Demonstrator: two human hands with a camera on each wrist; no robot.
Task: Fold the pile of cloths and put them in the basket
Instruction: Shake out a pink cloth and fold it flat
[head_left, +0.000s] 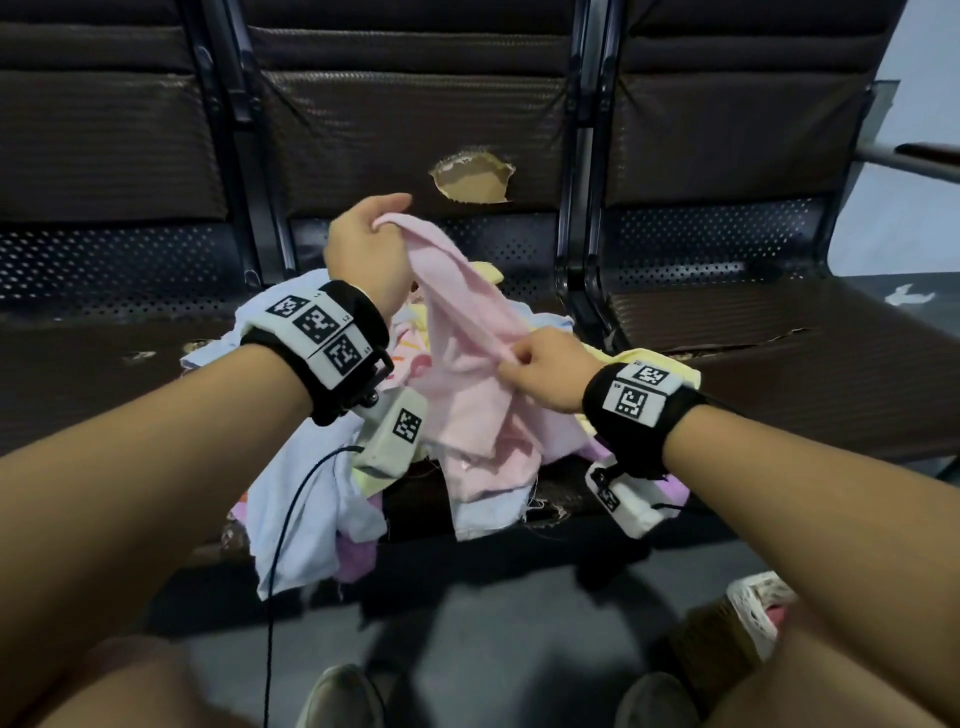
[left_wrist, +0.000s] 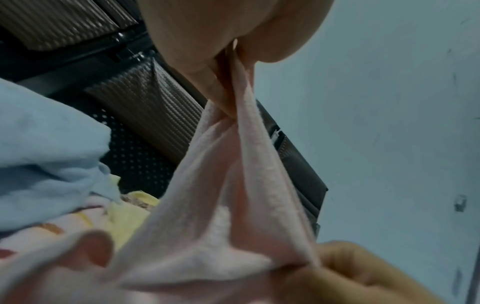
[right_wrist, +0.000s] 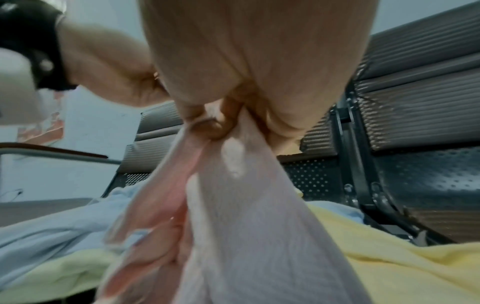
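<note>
- Your left hand (head_left: 363, 244) sits just above the centre of the head view, raised, its fingers curled tight round one end of a pink cloth (head_left: 457, 332).
- Your right hand (head_left: 540, 369) is lower and to the right of centre, pinching the same pink cloth along an edge between thumb and fingers.
- The pink cloth runs taut from the upper hand down to the lower one; its loose end hangs onto the pile of cloths (head_left: 322, 467) below, in the middle of the frame.
- The pile, with pale blue, yellow, lilac and patterned pieces, lies crumpled on the middle seat of a dark bench (head_left: 779, 338), and some pieces drape over the seat's front edge.
- The backrest behind the pile has a torn hole (head_left: 472, 179) showing brown padding.
- The basket (head_left: 753, 613), white and lattice-sided, shows at the lower right of the frame on the floor, partly hidden behind your right forearm, with something pink inside.
</note>
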